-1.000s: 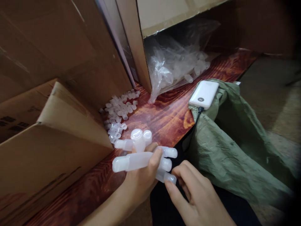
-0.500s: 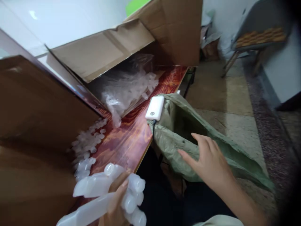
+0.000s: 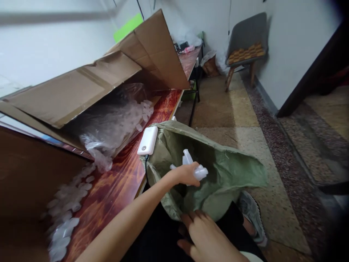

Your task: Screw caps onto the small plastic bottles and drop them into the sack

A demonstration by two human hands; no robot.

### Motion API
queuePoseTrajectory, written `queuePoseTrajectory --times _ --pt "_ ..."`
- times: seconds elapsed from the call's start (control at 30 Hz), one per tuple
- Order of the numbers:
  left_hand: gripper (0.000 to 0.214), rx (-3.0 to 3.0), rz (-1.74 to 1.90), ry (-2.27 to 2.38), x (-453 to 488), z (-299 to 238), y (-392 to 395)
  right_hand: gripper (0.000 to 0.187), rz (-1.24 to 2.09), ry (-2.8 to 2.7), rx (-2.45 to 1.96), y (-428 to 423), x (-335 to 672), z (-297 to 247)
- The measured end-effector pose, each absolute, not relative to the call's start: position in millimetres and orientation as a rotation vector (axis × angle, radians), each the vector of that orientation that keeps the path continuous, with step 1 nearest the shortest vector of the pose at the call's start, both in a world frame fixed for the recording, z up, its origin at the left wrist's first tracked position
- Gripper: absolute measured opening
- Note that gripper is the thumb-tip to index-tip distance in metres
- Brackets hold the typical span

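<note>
Grips a cluster of translucent plastic bottles (image 3: 198, 171) in the left hand (image 3: 185, 175), fingers wrapped tight round the bodies, capped ends sticking out to the right, one bottle poking up above the knuckles. Holds that cluster over the open mouth of the green sack (image 3: 234, 171), just inside its rim; cannot tell whether it touches the fabric. Reaches there with the left arm stretched from bottom left past the table edge. Clutches the near rim of the green sack with the right hand (image 3: 208, 238), fingers curled onto the fabric at the bottom of the view, fingertips partly lost in the folds.

Green sack hanging off the edge of the red wooden table (image 3: 117, 189), mouth gaping upward. At the table edge, touching the sack's rim: white power bank (image 3: 147, 140), dark cable (image 3: 146, 165) running down from it. Further left on the table: loose pile of clear caps (image 3: 65, 211), blurred. Behind: tipped cardboard box (image 3: 81, 87), flaps open, crumpled clear plastic bag (image 3: 109, 127) of small clear pieces spilling out. Grey shoe (image 3: 252, 214) on the floor below the sack. Grey chair (image 3: 245, 36) by the far wall, well apart.
</note>
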State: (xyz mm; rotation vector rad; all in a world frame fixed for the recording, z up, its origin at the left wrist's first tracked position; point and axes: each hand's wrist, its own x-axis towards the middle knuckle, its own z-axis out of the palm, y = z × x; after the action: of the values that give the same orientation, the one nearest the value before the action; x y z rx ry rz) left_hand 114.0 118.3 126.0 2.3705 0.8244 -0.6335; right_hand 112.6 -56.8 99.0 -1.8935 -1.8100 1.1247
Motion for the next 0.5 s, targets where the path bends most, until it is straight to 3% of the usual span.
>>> queuePoseTrajectory --times 0.07,0.17,0.37,0.43,0.5 --pt "0.055 2.249 -0.695 0.876 128.6 105.2 137.3 0.027 1.124 -1.769 -1.898 -57.8 121.9 101.2" --pt "0.077 2.089 -0.652 1.022 140.2 82.9 162.4 0.026 1.119 -1.714 -1.885 -63.1 130.4 94.9" --pt "0.118 1.991 -0.476 1.152 151.7 79.9 189.8 0.030 1.136 -1.687 -1.857 -70.0 135.1 83.2" --pt "0.113 2.077 -0.394 1.175 152.5 86.9 187.0 0.028 1.125 -1.692 -1.856 -69.2 134.0 80.5" --pt "0.094 2.220 -0.306 1.169 147.4 96.8 176.2 0.026 1.126 -1.717 -1.852 -67.7 131.9 77.9"
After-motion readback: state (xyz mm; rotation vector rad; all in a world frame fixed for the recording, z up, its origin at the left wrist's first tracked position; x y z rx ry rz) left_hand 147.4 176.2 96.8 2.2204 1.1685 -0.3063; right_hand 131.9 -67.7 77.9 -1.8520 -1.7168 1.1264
